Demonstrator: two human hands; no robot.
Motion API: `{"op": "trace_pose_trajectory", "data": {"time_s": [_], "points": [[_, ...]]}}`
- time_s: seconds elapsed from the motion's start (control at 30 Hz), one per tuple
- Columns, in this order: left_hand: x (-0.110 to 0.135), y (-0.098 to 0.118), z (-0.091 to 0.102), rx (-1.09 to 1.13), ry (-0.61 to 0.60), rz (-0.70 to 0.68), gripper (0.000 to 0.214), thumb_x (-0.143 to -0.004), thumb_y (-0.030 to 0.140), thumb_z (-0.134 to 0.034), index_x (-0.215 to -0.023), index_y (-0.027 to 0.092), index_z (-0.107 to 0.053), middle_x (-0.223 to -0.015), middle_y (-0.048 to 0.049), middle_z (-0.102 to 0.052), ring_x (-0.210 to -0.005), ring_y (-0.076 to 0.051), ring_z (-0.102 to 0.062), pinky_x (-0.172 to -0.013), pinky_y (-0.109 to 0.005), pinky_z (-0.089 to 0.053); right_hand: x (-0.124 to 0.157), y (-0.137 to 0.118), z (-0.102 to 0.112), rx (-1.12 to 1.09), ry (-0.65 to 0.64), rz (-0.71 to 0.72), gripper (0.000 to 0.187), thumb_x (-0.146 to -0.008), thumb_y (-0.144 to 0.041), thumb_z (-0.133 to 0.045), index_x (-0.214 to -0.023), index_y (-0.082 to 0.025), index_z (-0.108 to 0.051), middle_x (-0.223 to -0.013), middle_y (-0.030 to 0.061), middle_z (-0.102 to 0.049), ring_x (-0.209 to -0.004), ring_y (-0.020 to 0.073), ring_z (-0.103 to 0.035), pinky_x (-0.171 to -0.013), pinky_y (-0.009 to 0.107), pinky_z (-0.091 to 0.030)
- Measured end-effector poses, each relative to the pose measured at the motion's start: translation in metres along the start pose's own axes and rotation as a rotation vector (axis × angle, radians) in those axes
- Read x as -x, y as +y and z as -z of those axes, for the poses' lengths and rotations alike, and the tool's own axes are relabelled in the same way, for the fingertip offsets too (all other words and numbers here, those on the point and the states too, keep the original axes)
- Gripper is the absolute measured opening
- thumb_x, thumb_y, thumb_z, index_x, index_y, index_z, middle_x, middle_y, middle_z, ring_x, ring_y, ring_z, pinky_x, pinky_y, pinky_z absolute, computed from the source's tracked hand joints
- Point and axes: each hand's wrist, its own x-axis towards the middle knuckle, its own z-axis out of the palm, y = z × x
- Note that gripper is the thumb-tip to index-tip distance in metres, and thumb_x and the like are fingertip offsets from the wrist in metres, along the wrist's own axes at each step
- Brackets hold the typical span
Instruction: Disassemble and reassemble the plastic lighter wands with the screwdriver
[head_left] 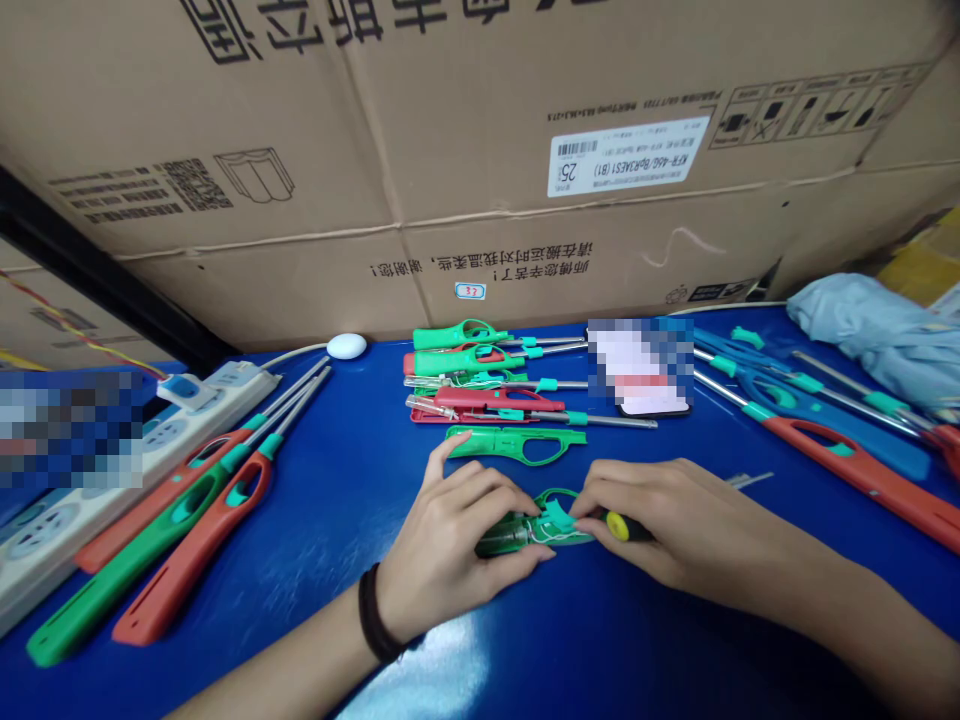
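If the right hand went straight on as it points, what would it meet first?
The teal trigger in the open green lighter, which the right hand seems to touch; beyond it, probably the left hand, though depth is unclear.

Moderate light, whitish glare on blue tabletop [442, 665], pixelated patches

Opened green lighter body [531, 533], lying lengthwise at lower centre of the frame, ends partly hidden, teal trigger piece [556, 517] and thin white wires [536, 534] exposed inside, black-handled tool [621, 526] with round yellow end just right of it, green shell half [514, 443] lying lengthwise just above, near frame centre
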Motion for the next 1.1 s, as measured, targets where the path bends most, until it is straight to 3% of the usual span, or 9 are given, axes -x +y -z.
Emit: {"op": "trace_pose_trajectory", "data": {"time_s": [0.37,0.6,0.87,1.1], "points": [[0.001,-0.003,-0.001,0.043,-0.009,0.041,0.023,-0.073,0.037,-0.075,-0.087,0.023,-0.064,-0.078,0.0041,-0.069,-0.070,-0.014,-0.064,-0.105,-0.045,-0.023,0.001,-0.004,-0.006,0.163,-0.003,0.051,0.014,-0.086,-0.011,-0.052,-0.087,-0.022,-0.060,-0.082,-0.0019,-0.064,-0.072,0.0156,-0.062,-0.060,0.027,-0.040],[0.001,-0.001,-0.001,0.022,-0.006,0.028,0.020,-0.074,0.035,-0.074,-0.088,0.024,-0.065,-0.078,0.0040,-0.069,-0.069,-0.014,-0.063,-0.105,-0.046,-0.023,0.004,-0.007,-0.013,0.302,0.019,0.172,0.026,-0.075,0.001,-0.052,-0.088,-0.021,-0.059,-0.084,-0.0010,-0.065,-0.068,0.0173,-0.061,-0.050,0.027,-0.035],[0.001,-0.001,0.000,-0.006,0.002,0.009,0.020,-0.076,0.035,-0.073,-0.090,0.023,-0.065,-0.076,0.0036,-0.068,-0.067,-0.013,-0.062,-0.105,-0.045,-0.023,0.006,-0.004,-0.014,0.301,-0.003,0.184,0.033,-0.075,0.003,-0.046,-0.091,-0.023,-0.056,-0.087,-0.0023,-0.063,-0.066,0.0149,-0.059,-0.048,0.027,-0.029],[0.004,-0.001,-0.003,-0.143,0.001,-0.096,0.019,-0.085,0.034,-0.063,-0.102,0.027,-0.067,-0.081,0.0019,-0.066,-0.071,-0.012,-0.061,-0.104,-0.046,-0.024,0.011,-0.011,-0.027,0.550,0.187,0.212,0.027,-0.072,-0.003,-0.050,-0.092,-0.020,-0.054,-0.080,0.0001,-0.058,-0.055,0.0157,-0.049,-0.045,0.031,-0.022]]}}
